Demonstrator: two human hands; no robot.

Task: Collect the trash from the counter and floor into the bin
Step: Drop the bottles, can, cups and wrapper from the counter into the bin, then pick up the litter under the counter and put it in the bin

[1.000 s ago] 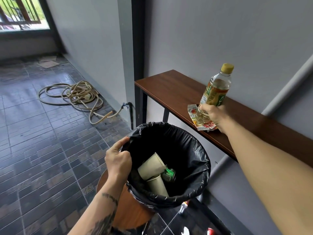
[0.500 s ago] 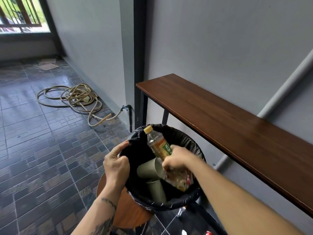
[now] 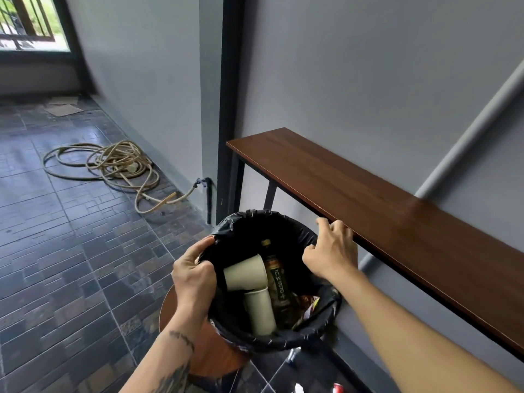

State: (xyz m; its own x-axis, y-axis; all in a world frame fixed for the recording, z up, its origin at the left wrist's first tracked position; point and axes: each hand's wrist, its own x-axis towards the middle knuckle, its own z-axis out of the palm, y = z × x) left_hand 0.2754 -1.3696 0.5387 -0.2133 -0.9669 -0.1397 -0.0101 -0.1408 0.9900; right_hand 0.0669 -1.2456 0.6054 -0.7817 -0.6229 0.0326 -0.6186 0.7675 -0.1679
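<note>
Grey walls [image 3: 354, 66] seen all round; dark tiled floor [image 3: 71, 251] lit by daylight from barred window [image 3: 27, 22]; wooden counter [image 3: 382, 199] set against wall; hose [image 3: 107, 163] coiled on floor.

Soft daylight enters from the window [image 3: 28, 22]; edges bend, focus slightly soft.

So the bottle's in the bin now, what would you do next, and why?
Probably reach the right hand down to the floor trash by the bin's foot. The bottle and cups already lie inside the bin, the visible counter shows no litter, and the right hand holds nothing, while the left hand grips the liner rim.
</note>
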